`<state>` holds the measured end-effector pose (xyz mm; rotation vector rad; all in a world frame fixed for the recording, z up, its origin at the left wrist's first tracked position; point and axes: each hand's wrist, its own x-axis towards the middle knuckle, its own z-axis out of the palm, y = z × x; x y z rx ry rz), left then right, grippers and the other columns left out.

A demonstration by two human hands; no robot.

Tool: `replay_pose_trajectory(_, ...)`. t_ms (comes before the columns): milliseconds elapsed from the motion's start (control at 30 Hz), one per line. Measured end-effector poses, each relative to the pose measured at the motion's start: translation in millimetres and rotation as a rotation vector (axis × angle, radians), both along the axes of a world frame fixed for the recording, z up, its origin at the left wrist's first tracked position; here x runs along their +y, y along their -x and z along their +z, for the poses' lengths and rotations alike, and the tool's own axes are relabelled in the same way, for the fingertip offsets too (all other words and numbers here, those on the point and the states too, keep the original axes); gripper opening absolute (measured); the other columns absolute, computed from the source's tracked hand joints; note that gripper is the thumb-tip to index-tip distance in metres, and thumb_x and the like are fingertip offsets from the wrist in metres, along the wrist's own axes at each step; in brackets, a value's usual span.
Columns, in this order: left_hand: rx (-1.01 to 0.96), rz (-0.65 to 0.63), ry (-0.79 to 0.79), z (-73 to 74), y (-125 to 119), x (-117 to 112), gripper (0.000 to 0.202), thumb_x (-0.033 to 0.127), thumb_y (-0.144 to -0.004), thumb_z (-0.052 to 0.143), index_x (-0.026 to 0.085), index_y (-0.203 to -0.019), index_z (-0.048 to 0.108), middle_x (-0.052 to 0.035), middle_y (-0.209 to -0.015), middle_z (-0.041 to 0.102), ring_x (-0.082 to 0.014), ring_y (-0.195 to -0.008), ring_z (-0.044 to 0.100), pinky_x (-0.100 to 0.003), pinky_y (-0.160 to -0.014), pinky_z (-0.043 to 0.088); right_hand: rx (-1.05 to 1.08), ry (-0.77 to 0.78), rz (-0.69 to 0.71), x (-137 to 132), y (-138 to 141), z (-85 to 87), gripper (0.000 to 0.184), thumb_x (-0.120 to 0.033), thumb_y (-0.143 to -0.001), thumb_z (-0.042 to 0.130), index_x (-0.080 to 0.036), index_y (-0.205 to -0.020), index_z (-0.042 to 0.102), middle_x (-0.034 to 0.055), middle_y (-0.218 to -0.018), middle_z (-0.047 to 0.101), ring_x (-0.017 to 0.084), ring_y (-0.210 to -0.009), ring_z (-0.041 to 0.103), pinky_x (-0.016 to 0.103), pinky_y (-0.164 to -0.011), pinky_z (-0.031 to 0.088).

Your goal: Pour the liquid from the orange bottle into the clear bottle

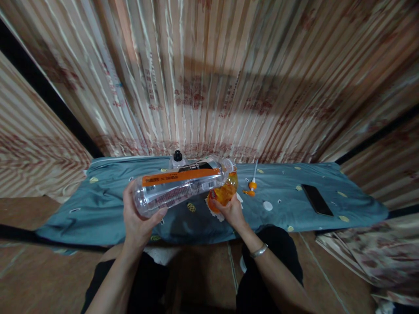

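Note:
My left hand (137, 222) is wrapped round the base of a clear plastic bottle (176, 188) with an orange and silver label. That bottle lies tilted nearly flat in the air, its neck pointing right. Its mouth is at the top of a smaller bottle (225, 192) of amber colour; whether the two rims touch I cannot tell. My right hand (234, 213) grips the amber bottle low on its side. Beneath the amber bottle is a white scalloped-edged piece (216, 214). An orange pump top (252, 186) with a white tube lies just right of it.
A blue-green patterned cloth (281, 179) covers the low surface. On it are a round white cap (267, 206), a black phone (317, 199) at right, and a black-capped clear bottle (177, 158) behind the large bottle. A striped curtain (209, 87) hangs along the back.

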<state>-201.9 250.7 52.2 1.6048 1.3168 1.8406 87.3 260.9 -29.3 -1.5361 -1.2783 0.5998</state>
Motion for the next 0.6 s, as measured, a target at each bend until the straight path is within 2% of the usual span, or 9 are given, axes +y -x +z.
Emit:
replay_pose_trajectory(300,-0.001,-0.007,-0.004,5.8,-3.6,-1.8,0.094,0.065,-0.061,0.090,0.022,-0.137,0.055,-0.0144,-0.134,0.062,-0.0377,-0.124,0.064,-0.053,-0.108,0.053,0.019,0.027,-0.027,0.5,-1.5,-5.2,0.077,-0.060,-0.067,0.085,-0.021,-0.127,0.056,0.0148,-0.117,0.081,0.037,-0.108,0.078,0.051,-0.096,0.062)
replay_pose_trajectory(600,0.008,0.001,0.002,7.7,-4.6,-1.9,0.098,0.072,-0.058,0.089,0.022,-0.136,0.055,-0.0148,-0.135,0.061,-0.0381,-0.126,0.062,-0.053,-0.110,0.051,-0.018,0.019,-0.014,-1.3,-2.5,-1.7,0.079,-0.060,-0.069,0.085,-0.021,-0.131,0.055,0.0142,-0.116,0.081,0.037,-0.109,0.078,0.051,-0.096,0.062)
